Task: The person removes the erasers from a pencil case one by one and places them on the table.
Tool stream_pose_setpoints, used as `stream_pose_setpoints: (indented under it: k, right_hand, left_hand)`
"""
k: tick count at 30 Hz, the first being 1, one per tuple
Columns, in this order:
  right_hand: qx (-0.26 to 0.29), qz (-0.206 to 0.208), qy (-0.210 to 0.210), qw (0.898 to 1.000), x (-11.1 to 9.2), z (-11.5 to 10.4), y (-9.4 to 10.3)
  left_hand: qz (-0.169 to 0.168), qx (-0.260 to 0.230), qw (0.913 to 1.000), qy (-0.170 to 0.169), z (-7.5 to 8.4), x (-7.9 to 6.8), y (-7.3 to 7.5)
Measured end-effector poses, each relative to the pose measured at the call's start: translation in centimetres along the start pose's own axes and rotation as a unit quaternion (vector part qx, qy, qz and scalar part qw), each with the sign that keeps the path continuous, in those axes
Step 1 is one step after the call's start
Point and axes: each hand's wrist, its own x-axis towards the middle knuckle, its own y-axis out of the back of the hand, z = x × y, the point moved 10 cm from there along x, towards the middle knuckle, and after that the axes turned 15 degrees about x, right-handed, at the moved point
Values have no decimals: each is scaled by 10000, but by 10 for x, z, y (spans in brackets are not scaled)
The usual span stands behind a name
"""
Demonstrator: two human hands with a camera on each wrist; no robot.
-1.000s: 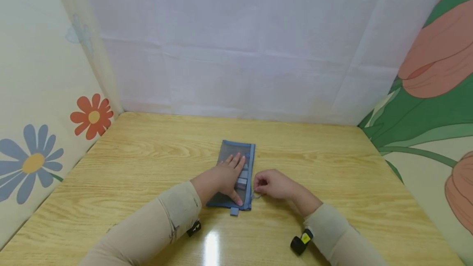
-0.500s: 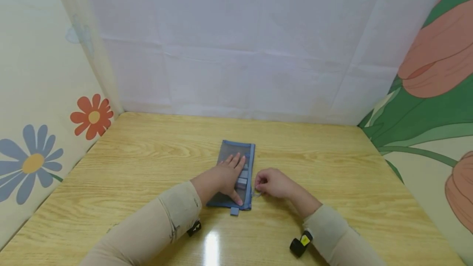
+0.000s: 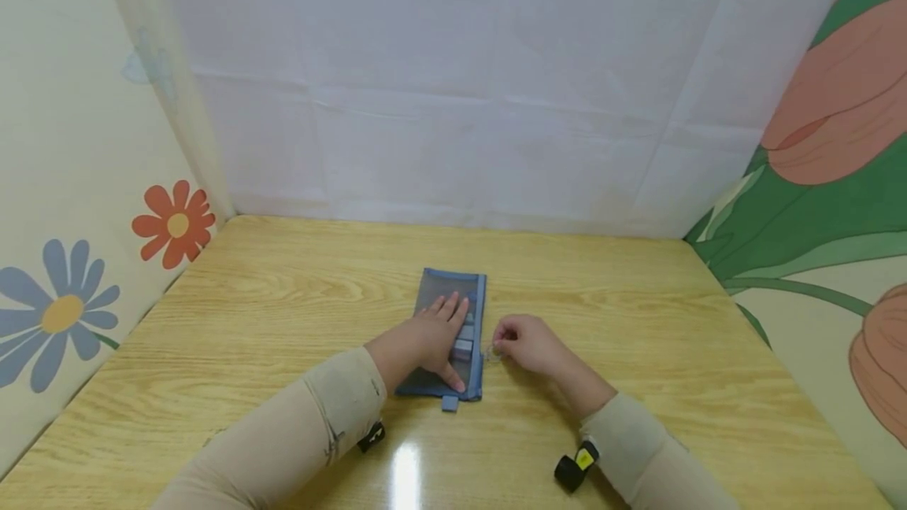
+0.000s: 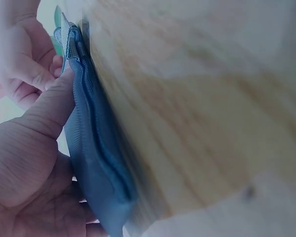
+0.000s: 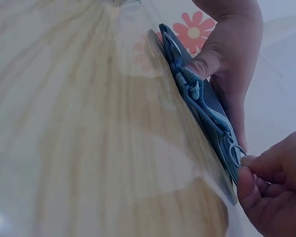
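Note:
A blue-edged mesh zipper pouch (image 3: 438,285) lies flat on the table, its zipper edge (image 3: 478,313) along the right side. Pale blocky items (image 3: 464,332) show through the mesh; what they are I cannot tell. My left hand (image 3: 434,341) presses on the pouch with fingers spread; in the left wrist view its thumb (image 4: 52,106) rests against the pouch's near end. My right hand (image 3: 530,345), just right of the zipper edge, pinches a ring-shaped zipper pull (image 5: 231,152) between thumb and forefinger. A small fabric tab (image 3: 449,403) sticks out from the near end.
The wood-grain table (image 3: 305,282) surrounds the pouch. A white cloth backdrop (image 3: 453,116) stands behind it. Flower-printed panels flank it on the left (image 3: 64,140) and right (image 3: 815,258).
My right hand has moved a little away from me along the zipper edge, with the zipper pull in its fingers. The left hand and the pouch stay nearly in place.

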Motion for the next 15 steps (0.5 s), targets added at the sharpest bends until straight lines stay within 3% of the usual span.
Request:
stream_pose_setpoints:
  k: [15]
  right_hand:
    - [-140, 234, -101, 9996, 12, 4, 11]
  left_hand:
    - [-39, 81, 10000, -15, 2, 0, 0]
